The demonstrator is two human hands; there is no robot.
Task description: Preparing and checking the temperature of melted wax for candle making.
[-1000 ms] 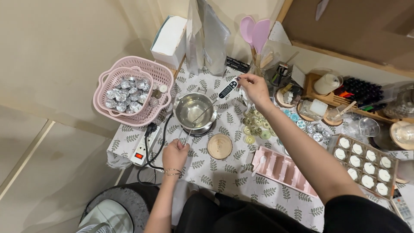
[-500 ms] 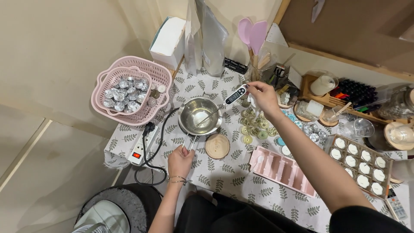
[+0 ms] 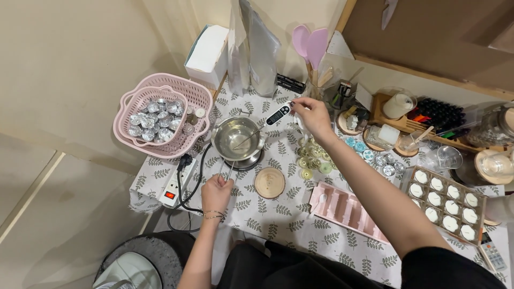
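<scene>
Leaf-print table [image 3: 278, 219] mid-frame, left hand [image 3: 216, 188] gripping pot [image 3: 237, 138] handle, right hand [image 3: 312, 116] holding thermometer [image 3: 267, 121], probe in pot, pink basket [image 3: 163, 122] upper left

The digital probe thermometer [image 3: 278, 114] has a black, oblong body with a pale display. I pinch its far end in my right hand [image 3: 312, 116]. Its thin metal probe slopes down and away from that hand into the steel pot [image 3: 237, 138], with the tip at the pot's inner floor. The pot is round, shiny and upright, and stands on a dark round base. Its wire handle points toward me, gripped by my left hand [image 3: 216, 188].
</scene>
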